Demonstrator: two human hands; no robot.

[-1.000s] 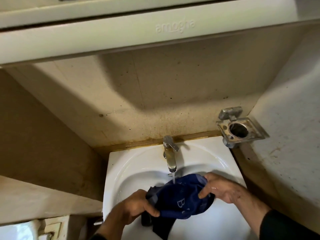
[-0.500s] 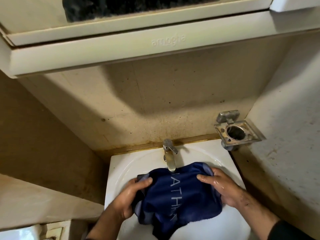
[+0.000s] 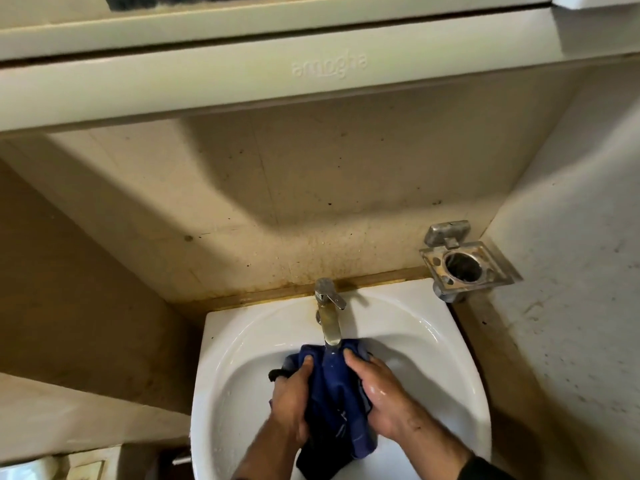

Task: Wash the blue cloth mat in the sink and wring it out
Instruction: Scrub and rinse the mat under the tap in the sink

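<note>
The blue cloth mat (image 3: pixel 334 400) is bunched into a narrow bundle over the white sink (image 3: pixel 242 344), right under the spout of the metal tap (image 3: pixel 329 315). Water runs from the tap onto its top. My left hand (image 3: pixel 292 403) grips the bundle's left side, fingers curled round it. My right hand (image 3: pixel 379 396), wet and shiny, grips the right side. The mat's dark lower end hangs down between my wrists toward the bottom of the basin.
A rusty metal holder (image 3: pixel 465 263) with a round hole sticks out of the right wall just above the sink's back corner. A cabinet (image 3: pixel 277 74) overhangs above. Stained walls close in on both sides and behind the basin.
The mat was spread wide between my hands half a second ago. Both hands have since come together and squeezed it into a tight bundle under the running tap.
</note>
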